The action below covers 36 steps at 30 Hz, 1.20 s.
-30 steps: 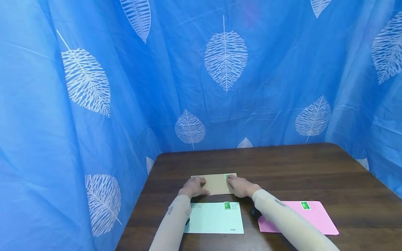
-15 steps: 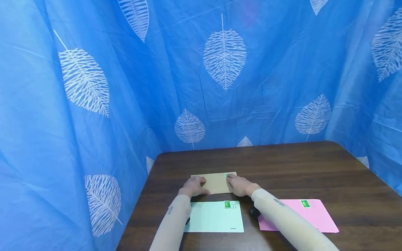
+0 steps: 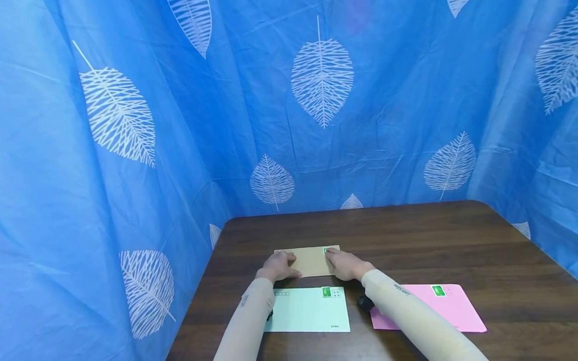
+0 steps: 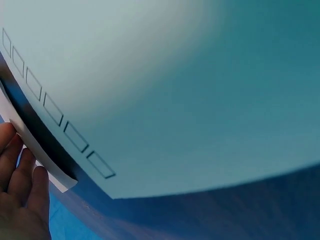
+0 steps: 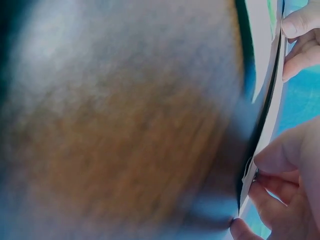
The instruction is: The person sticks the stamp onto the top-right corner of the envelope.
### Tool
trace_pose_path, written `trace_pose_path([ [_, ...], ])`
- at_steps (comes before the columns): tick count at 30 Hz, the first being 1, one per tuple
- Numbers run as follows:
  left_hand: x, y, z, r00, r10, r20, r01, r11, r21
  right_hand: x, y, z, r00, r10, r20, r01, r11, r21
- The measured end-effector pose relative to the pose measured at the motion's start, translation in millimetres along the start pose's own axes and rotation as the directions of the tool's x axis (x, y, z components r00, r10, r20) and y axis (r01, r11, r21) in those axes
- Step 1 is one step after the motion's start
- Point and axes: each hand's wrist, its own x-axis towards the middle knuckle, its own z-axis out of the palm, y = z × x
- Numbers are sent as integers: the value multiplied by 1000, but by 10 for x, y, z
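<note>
A tan envelope with a green stamp at its far right corner lies across the middle of the wooden table. My left hand rests on its left end, thumb and forefinger spread over the paper. At the opposite end is my right hand, its fingertips on the corner and partly covering the stamp. The right wrist view has the tan envelope nearly edge-on, with a small lifted flap of paper by the right fingertips. Fingers of my left hand meet the envelope in the left wrist view.
Nearer me lies a mint-green envelope with a stamp at its upper right. A pink stamped envelope is on the right, partly under my right forearm. The dark wooden table meets a blue leaf-patterned curtain at the back.
The scene has shifted slightly upward in the head view. Both hands keep their places on the tan envelope.
</note>
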Motion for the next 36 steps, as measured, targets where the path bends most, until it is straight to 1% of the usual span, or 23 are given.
trace_pose_path([
  [6,15,-1,18,1000,-11,3,11,1000,1,-21,-7,9,1000,18,-3,-18,1000,14],
  [9,5,0,25,1000,-12,4,12,1000,-8,-31,-8,15,1000,20,-1,-20,999,28],
  [12,12,3,20,1000,-4,10,4,1000,6,-41,-4,14,1000,21,-3,-20,999,39],
  [18,31,21,-25,999,35,22,-38,993,108,-61,-5,-5,1000,4,-12,-3,999,52],
  [22,55,2,-44,999,29,35,-35,985,169,-70,12,-17,999,-25,-34,25,1000,6],
  [24,66,-2,-61,999,30,35,-36,979,202,-74,34,-34,999,-27,-41,26,999,-18],
  [28,80,11,-90,998,47,30,-53,964,260,-100,99,-84,999,-1,-49,1,1000,-2],
  [33,30,-21,-131,995,86,41,-94,957,274,-179,216,-140,998,46,-46,-45,998,34],
  [36,-6,-82,-170,996,89,26,-92,960,264,-222,308,-208,996,71,-49,-69,997,34],
])
